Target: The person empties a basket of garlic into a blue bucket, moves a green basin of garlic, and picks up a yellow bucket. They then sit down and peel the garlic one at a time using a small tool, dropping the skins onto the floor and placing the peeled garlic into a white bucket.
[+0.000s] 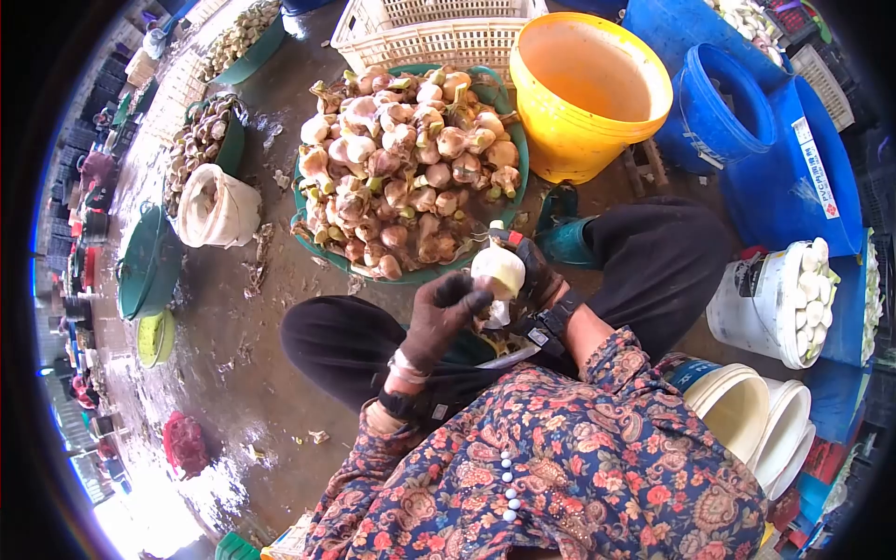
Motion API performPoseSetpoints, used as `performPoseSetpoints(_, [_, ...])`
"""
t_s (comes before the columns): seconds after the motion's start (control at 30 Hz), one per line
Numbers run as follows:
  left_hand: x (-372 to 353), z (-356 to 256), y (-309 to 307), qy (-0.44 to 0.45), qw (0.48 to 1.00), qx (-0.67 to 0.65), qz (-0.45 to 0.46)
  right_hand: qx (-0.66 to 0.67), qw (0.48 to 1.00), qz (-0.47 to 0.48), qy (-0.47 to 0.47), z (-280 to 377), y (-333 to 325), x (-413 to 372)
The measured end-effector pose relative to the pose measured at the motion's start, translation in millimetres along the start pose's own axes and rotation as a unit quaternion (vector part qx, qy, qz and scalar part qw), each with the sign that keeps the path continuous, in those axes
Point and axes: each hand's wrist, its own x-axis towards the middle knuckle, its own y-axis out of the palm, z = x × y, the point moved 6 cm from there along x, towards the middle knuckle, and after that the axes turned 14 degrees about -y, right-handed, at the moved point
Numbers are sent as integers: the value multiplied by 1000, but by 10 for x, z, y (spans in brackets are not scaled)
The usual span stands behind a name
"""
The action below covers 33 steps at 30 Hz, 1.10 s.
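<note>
A pale, mostly peeled garlic bulb is held up between my hands, above my lap. My gloved right hand is wrapped round its right side, with the stem end pointing up and away from me. On the bulb's left, my gloved left hand has its thumb and fingers drawn together at the bulb's lower edge; what they pinch, if anything, is too small to tell. Just beyond my hands stands a green tub heaped with unpeeled garlic. White scraps show below the bulb.
A yellow bucket and blue bucket stand beyond on the right. A white bucket of peeled garlic is at my right, near stacked empty buckets. On the left are a white bucket and green basin.
</note>
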Motion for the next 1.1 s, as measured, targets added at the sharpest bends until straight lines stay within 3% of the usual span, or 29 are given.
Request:
performPoseSetpoints(0.03, [-71,-36,60,-39,996,-16,80,58,998,7,32,-44,-24,38])
performPoseSetpoints(0.07, [-91,-53,16,-40,996,-16,81,40,996,53,-53,83,72,28])
performPoseSetpoints(0.1, [-133,-71,89,-10,977,153,147,20,996,53,-62,148,125,-9])
performPoseSetpoints(0.13, [-185,-60,155,21,926,317,205,0,996,55,-69,198,168,-25])
performPoseSetpoints(0.17, [-199,-105,143,37,903,378,199,0,996,58,-67,190,186,-20])
performPoseSetpoints(0.2, [-158,-76,134,37,903,379,199,-3,995,70,-68,195,210,-18])
performPoseSetpoints(0.27, [3,-182,-157,65,978,193,-47,-5,994,78,-72,225,242,-37])
performPoseSetpoints(0.3, [18,-242,-187,63,987,126,-71,-53,989,103,-89,250,285,-54])
performPoseSetpoints(0.4, [183,-230,-64,118,978,172,-17,-168,964,158,-129,262,264,-43])
performPoseSetpoints(0.43, [198,-220,-72,121,973,196,-9,-347,886,202,-231,330,278,-78])
performPoseSetpoints(0.47, [205,-248,-83,121,973,196,-7,-509,764,232,-322,395,345,-154])
performPoseSetpoints(0.5, [200,-278,-63,124,969,216,11,-528,753,263,-292,386,330,-163])
performPoseSetpoints(0.53, [190,-290,-49,126,963,235,27,-528,755,261,-290,373,316,-192])
performPoseSetpoints(0.6, [204,-277,-87,104,958,266,31,-398,871,216,-190,291,247,-162])
performPoseSetpoints(0.63, [216,-254,-91,84,951,296,34,-398,871,216,-190,256,210,-135])
performPoseSetpoints(0.7, [205,-210,-88,67,957,280,43,-199,955,204,-80,89,114,-73])
performPoseSetpoints(0.73, [189,-161,-81,49,962,264,52,-199,955,204,-80,68,71,-53])
performPoseSetpoints(0.77, [162,-98,-63,50,962,263,53,-165,976,136,-29,28,0,-24])
performPoseSetpoints(0.8, [113,-18,-21,51,977,184,91,-132,989,67,21,-18,-80,-11])
performPoseSetpoints(0.83, [44,41,20,52,985,103,126,162,981,87,-63,-49,-162,73])
performPoseSetpoints(0.87, [-149,-54,133,38,977,105,181,162,981,87,-63,-80,-297,110])
performPoseSetpoints(0.9, [-260,-52,176,16,969,109,220,-55,984,89,-145,21,-420,143])
performPoseSetpoints(0.93, [-333,-52,199,-6,959,113,260,-268,934,87,-219,116,-503,164])
performPoseSetpoints(0.97, [-346,-35,153,-71,964,44,254,-484,832,73,-262,192,-467,135])
performPoseSetpoints(1.0, [-315,-78,93,-109,965,29,237,-485,832,73,-259,195,-447,88])
performPoseSetpoints(1.03, [-219,-98,23,-55,981,64,174,-64,990,34,-123,49,-489,77])
performPoseSetpoints(1.07, [-109,-104,-55,2,989,100,108,370,928,-11,41,-77,-344,34])
performPoseSetpoints(1.1, [-19,-73,-59,5,989,100,106,30,995,-48,-80,-10,-401,40])
